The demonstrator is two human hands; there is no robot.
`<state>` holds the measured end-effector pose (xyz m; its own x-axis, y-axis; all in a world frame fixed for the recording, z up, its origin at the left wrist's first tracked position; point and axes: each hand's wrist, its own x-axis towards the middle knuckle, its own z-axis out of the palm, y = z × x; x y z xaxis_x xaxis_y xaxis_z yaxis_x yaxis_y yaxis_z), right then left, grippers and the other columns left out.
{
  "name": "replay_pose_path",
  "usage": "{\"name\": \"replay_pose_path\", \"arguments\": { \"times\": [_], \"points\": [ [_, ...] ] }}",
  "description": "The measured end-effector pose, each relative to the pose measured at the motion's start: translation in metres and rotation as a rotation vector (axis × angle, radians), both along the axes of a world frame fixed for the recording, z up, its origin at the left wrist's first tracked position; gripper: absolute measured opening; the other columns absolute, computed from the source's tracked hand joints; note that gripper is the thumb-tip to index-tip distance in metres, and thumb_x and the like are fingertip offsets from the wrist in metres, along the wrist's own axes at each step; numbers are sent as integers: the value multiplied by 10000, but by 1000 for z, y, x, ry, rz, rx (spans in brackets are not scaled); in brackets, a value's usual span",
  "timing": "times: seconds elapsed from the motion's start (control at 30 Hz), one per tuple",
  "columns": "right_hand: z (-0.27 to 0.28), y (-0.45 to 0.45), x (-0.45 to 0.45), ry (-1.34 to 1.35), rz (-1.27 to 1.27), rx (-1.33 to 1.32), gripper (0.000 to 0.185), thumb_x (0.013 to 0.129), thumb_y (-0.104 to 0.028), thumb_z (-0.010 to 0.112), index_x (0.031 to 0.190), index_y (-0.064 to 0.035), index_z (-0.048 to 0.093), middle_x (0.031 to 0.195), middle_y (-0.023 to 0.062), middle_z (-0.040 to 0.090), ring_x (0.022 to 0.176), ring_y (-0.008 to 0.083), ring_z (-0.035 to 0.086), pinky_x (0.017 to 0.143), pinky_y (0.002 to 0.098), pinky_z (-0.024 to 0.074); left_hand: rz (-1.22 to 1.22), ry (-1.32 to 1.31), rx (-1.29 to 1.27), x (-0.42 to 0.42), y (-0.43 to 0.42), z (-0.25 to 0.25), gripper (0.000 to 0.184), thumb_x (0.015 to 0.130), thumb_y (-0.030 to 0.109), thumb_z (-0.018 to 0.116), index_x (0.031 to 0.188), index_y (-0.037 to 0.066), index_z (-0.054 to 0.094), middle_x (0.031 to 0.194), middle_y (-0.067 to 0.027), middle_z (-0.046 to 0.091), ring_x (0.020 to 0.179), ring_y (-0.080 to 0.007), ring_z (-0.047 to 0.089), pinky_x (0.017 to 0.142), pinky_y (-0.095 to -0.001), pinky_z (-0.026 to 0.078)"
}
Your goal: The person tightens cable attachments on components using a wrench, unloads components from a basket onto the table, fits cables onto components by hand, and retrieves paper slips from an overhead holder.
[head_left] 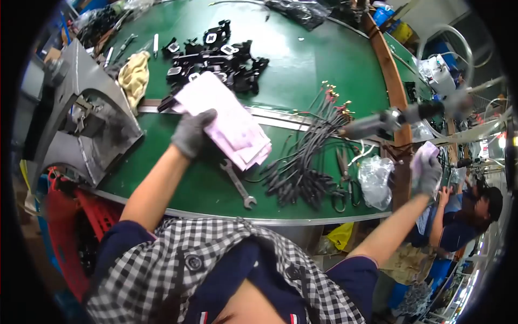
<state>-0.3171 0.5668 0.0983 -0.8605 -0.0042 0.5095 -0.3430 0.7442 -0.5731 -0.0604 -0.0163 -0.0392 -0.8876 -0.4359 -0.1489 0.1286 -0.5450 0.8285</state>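
Observation:
My left hand [194,132], in a grey glove, grips a stack of pinkish-white papers [229,121] above the green bench. On the far right my right hand [428,174], gloved too, is closed on a folded pinkish paper [424,153]. Below the stack lies an open-ended wrench [237,183]. A bundle of black cables [307,167] with brass-coloured ends spreads over the bench between my hands. Scissors [343,178] and a clear plastic bag [375,182] lie to its right. Black plastic parts [216,56] are heaped behind the stack.
A metal fixture [89,108] stands at the left, beside a yellow cloth [134,80]. A power tool [388,121] hangs over the bench at the right. A wooden rail [389,70] borders the bench. A co-worker [458,221] is at the far right.

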Motion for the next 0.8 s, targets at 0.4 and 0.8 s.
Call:
{"name": "replay_pose_path", "arguments": {
  "times": [0.4,0.8],
  "points": [
    [88,-272,201,-215,874,108,166,805,-170,647,886,-30,608,861,74,628,782,184,596,687,309,481,-54,132,580,-54,112,46,386,821,143,661,1144,-24,531,1020,-94,626,890,-210,600,789,-311,499],
    [-53,-245,179,-833,404,64,156,812,-148,625,827,7,609,627,53,566,583,90,516,531,288,428,-187,-494,357,-23,127,-37,350,871,193,617,1137,-26,556,1044,-100,618,887,-199,562,813,-321,456]
  ]
}}
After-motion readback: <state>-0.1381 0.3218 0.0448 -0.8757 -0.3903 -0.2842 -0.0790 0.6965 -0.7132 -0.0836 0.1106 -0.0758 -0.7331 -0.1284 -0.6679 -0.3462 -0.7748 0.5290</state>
